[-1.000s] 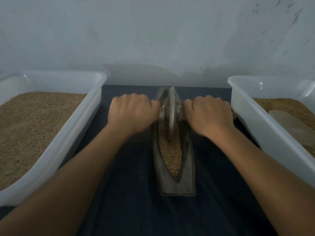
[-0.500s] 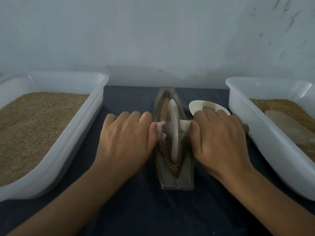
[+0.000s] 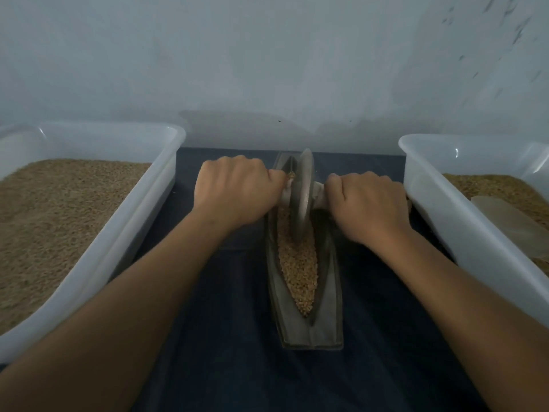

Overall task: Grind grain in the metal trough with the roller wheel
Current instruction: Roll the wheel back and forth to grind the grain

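A boat-shaped metal trough point(image 3: 326, 328) lies lengthwise on the dark cloth between my arms. Brown grain point(image 3: 298, 269) fills its groove. The grey roller wheel point(image 3: 302, 197) stands upright in the groove near the far end. My left hand point(image 3: 237, 191) grips the axle handle on the wheel's left side. My right hand point(image 3: 368, 206) grips the handle on the right side. Both fists hide most of the pale handle; only short stubs show beside the wheel.
A white plastic bin point(image 3: 142, 215) full of grain stands at the left. Another white bin point(image 3: 445, 215) at the right holds grain and a pale scoop point(image 3: 511, 221). A grey wall rises just behind the trough. Dark cloth point(image 3: 225, 352) covers the table.
The wheel rolled from the far end toward me, then back to the far end. Both hands moved with it. The small white dish seen beside my right hand is hidden now.
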Motion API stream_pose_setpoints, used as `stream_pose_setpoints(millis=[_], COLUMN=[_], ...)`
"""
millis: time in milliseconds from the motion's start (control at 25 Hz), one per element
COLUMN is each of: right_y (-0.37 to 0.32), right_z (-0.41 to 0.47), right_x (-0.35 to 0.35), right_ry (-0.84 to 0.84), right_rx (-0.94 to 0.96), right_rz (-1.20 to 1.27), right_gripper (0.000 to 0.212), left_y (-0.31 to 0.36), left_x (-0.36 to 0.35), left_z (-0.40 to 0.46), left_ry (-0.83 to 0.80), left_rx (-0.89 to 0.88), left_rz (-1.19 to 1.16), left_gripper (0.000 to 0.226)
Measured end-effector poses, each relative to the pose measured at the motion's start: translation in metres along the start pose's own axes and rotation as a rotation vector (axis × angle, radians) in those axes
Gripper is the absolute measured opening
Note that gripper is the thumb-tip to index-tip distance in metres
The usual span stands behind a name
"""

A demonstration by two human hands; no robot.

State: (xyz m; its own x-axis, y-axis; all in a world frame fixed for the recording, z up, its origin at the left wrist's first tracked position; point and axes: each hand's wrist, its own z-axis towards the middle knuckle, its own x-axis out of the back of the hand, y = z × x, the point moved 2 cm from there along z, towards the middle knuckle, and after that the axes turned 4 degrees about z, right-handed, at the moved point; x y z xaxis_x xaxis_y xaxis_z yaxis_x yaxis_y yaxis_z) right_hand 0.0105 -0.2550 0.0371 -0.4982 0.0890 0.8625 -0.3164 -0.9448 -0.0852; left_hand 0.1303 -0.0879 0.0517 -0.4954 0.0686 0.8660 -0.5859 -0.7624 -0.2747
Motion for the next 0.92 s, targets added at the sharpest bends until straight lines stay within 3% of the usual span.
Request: stream_pose_setpoints(millis=[120, 240, 400, 480, 680, 800, 840, 920], right_y=[-0.011, -0.017, -0.021, -0.021, -0.012, 0.001, 0.002, 0.0], right_z=[-0.011, -0.045, -0.083, -0.075, -0.009, 0.035, 0.044, 0.045], right_x=[0.013, 0.028, 0.04, 0.04, 0.016, -0.005, -0.007, -0.006], right_ry=[0.07, 0.086, 0.239, 0.227, 0.064, -0.108, -0.175, -0.209], right_rx=[0.062, 0.111, 0.188, 0.229, 0.049, 0.069, 0.083, 0.085], right_rz=[0.006, 0.06, 0.053, 0.058, -0.018, -0.149, -0.152, -0.124], right_gripper=[0.057, 0.047, 0.033, 0.035, 0.054, 0.026, 0.023, 0.027], left_y=[0.001, 0.003, 0.003, 0.001, -0.002, -0.011, -0.011, -0.012], left_x=[0.003, 0.017, 0.024, 0.021, 0.004, -0.006, -0.008, -0.007], left_z=[-0.034, -0.073, -0.103, -0.103, -0.034, 0.024, 0.035, 0.039], left_ry=[0.129, 0.166, 0.29, 0.296, 0.067, -0.191, -0.266, -0.269], left_rx=[-0.092, -0.067, -0.022, -0.018, -0.122, -0.072, -0.046, 0.04], left_rz=[0.07, -0.056, -0.167, -0.19, 0.055, -0.031, -0.081, -0.132], left_gripper=[0.031, 0.045, 0.036, 0.036, 0.017, 0.05, 0.053, 0.055])
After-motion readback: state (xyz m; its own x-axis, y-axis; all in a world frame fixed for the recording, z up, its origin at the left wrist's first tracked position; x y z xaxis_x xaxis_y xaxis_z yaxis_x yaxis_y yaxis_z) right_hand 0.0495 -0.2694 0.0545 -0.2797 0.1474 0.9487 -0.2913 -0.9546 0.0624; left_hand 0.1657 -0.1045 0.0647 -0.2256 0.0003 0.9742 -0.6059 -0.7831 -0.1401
